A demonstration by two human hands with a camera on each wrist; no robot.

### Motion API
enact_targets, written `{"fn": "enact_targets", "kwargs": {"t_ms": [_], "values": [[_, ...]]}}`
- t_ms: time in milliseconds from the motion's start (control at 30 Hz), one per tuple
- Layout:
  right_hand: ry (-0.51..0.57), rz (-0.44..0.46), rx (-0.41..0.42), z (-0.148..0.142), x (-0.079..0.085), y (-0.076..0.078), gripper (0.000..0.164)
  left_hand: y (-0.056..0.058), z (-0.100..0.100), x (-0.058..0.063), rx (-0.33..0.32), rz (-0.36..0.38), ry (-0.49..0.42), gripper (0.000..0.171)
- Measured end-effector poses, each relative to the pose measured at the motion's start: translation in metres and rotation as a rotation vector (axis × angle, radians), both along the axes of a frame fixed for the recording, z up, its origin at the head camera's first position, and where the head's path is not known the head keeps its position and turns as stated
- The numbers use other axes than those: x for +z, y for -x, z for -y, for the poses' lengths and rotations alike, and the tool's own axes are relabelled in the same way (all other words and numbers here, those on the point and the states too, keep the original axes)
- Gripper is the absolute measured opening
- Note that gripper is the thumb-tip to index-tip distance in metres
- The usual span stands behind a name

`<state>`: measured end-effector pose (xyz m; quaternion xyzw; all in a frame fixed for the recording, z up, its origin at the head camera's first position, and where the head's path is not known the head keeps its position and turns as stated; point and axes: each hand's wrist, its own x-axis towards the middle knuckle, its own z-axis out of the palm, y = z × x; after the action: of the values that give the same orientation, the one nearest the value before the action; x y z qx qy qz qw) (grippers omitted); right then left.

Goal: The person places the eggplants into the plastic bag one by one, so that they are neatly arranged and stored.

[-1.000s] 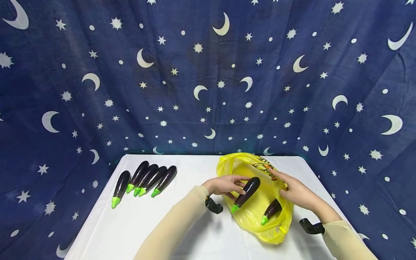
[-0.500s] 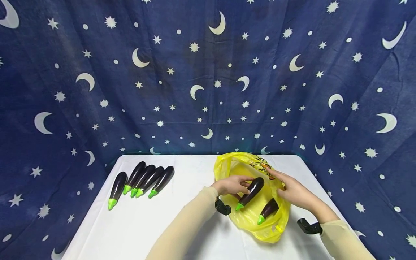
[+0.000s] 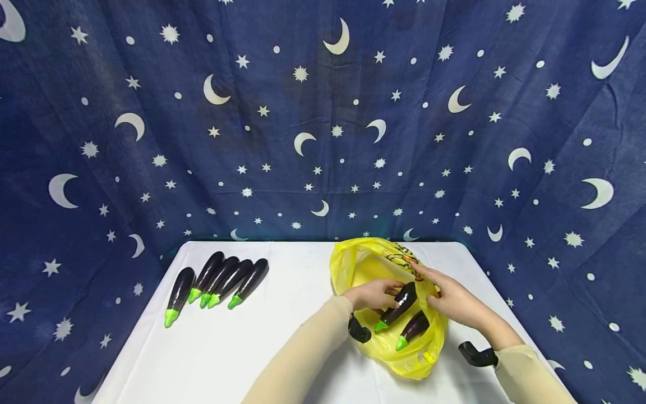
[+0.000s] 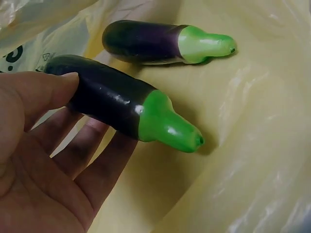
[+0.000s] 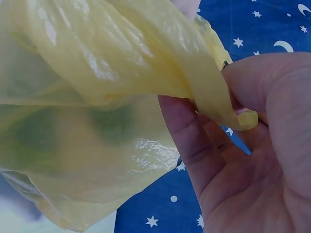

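A yellow plastic bag (image 3: 345, 255) lies on the table with its mouth spread toward me. Inside the mouth, my left hand (image 3: 372, 294) grips a dark purple eggplant (image 3: 402, 303) by its body, thumb on one side and fingers beneath, as the left wrist view shows. Its green stem end (image 4: 167, 121) points away from the palm. Another eggplant (image 4: 146, 41) rests on the bag's inner surface beside the held one. On the right side, my right hand (image 3: 458, 298) pinches the bag's edge (image 5: 209, 92) between thumb and fingers.
Several eggplants (image 3: 229, 280) lie side by side at the table's left, one (image 3: 180, 294) slightly apart. White cloth covers the table (image 3: 252, 348). A blue curtain (image 3: 282, 168) with moons and stars hangs behind and at both sides.
My left hand has carried its eggplant rightward and lower into the bag, closer to the other eggplant. The right hand keeps its hold on the bag's edge. The head view has shifted slightly.
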<state>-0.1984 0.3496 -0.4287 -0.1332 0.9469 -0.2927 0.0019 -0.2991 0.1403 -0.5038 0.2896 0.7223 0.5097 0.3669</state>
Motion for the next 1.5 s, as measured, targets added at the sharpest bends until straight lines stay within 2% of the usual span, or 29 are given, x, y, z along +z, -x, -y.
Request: {"fn": "enact_targets", "kwargs": {"t_ms": [267,500,667,833,1067,1300,1500], "values": [[-0.028,-0.022,0.001,-0.001,0.001,-0.001,0.081,-0.004,-0.007,-0.003,0.038,-0.050,0.021,0.058],[-0.012,-0.046,0.019,-0.001,-0.001,-0.001,0.082,-0.009,-0.013,-0.005,0.033,-0.105,0.045,0.059],[-0.017,-0.049,0.018,-0.002,-0.003,-0.001,0.083,-0.011,-0.017,-0.010,0.030,-0.098,0.075,0.056],[-0.016,-0.039,0.011,-0.004,-0.003,-0.003,0.082,-0.011,-0.019,-0.012,0.020,-0.093,0.064,0.053],[-0.013,-0.037,0.010,-0.003,-0.004,-0.002,0.082,-0.005,-0.018,-0.018,0.026,-0.015,0.023,0.050],[-0.014,-0.019,-0.002,-0.002,-0.004,-0.002,0.082,-0.006,-0.015,-0.022,0.045,-0.052,0.045,0.047],[-0.015,-0.010,-0.003,-0.004,-0.005,-0.001,0.082,-0.009,-0.016,-0.025,0.061,-0.068,0.015,0.046]]}}
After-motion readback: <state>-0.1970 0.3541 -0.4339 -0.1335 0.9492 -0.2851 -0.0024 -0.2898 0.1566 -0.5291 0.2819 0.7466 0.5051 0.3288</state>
